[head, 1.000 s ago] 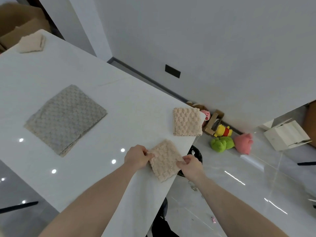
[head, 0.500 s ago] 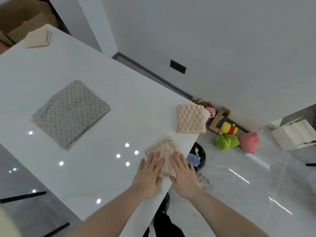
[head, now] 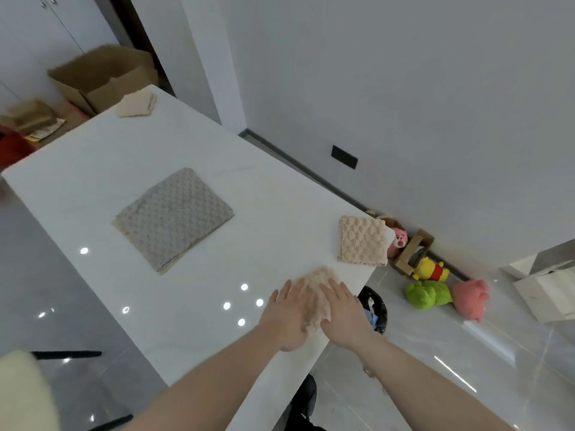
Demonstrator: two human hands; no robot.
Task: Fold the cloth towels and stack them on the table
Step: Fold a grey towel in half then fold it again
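Left hand and right hand, fingers straight, half hide beige towel

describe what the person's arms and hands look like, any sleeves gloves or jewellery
Both forearms are bare as far as the picture shows, with no sleeve in view. The left hand and the right hand wear no gloves. No ring, watch or bracelet shows on the fingers or wrists, and no markings either, though the picture is a little soft.
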